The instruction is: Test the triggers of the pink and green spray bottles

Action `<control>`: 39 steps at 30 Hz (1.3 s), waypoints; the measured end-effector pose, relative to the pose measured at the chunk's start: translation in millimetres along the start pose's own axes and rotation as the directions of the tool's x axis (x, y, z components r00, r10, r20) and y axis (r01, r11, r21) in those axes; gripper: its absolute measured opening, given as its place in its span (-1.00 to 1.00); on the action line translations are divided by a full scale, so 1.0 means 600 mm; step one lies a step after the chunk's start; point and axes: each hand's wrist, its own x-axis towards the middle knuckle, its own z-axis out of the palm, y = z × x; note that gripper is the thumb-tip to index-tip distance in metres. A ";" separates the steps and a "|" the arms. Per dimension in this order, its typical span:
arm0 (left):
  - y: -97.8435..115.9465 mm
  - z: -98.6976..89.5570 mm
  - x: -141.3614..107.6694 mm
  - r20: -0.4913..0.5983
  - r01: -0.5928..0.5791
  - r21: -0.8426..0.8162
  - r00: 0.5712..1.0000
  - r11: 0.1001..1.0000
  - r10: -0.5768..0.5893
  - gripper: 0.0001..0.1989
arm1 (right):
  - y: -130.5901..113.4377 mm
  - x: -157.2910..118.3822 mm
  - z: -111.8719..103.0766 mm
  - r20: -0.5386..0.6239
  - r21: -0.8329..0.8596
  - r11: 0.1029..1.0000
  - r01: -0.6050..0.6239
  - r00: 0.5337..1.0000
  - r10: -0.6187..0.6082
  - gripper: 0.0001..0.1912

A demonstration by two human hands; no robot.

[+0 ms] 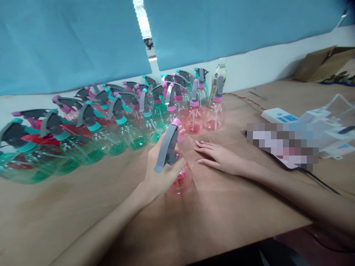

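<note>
My left hand (162, 171) is wrapped round the neck of a pink spray bottle (181, 181) with a grey trigger head, which stands upright near the middle of the table. To its right, my right hand (219, 157) lies flat on the brown tabletop (222, 207), fingers spread and nothing in them. Behind both hands, rows of spray bottles with grey heads and teal or pink collars reach to the far left. A green one (133, 135) and a pink one (194, 118) are among the nearer ones.
A clear labelled bottle (220, 72) stands behind the rows. On the right are a white power strip (280, 115), a blurred-out device (283, 147) with a black cable, and clear plastic items (330, 129). A cardboard box (318, 64) sits at the back right.
</note>
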 end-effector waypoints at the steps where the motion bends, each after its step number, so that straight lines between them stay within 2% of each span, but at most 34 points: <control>1: -0.001 0.001 0.000 -0.009 -0.003 -0.003 1.000 1.000 0.003 -0.94 | 0.000 0.000 0.000 -0.006 0.001 1.000 0.001 1.000 -0.001 -0.39; 9: -0.001 0.002 -0.003 -0.014 0.059 -0.026 0.998 0.998 -0.060 -0.95 | 0.002 -0.001 0.003 -0.030 0.038 0.999 0.009 1.000 -0.008 -0.41; 16: -0.004 0.003 -0.003 -0.062 0.042 0.039 0.997 0.998 -0.040 -0.95 | 0.005 -0.002 0.005 -0.025 0.042 0.999 0.002 1.000 -0.001 -0.40; 25: 0.000 0.003 -0.004 -0.051 0.034 0.039 0.998 0.999 -0.032 -0.93 | 0.002 0.000 0.001 -0.004 0.016 1.000 0.002 1.000 -0.002 -0.38; 29: 0.000 0.003 -0.002 -0.012 0.021 0.012 1.000 1.000 -0.020 -0.90 | 0.004 -0.001 0.003 -0.024 0.033 0.999 0.006 1.000 -0.005 -0.40; 39: 0.000 0.003 -0.002 -0.019 0.021 -0.024 1.000 0.999 -0.022 -0.83 | 0.004 -0.001 0.004 -0.032 0.046 0.999 0.006 0.999 -0.005 -0.40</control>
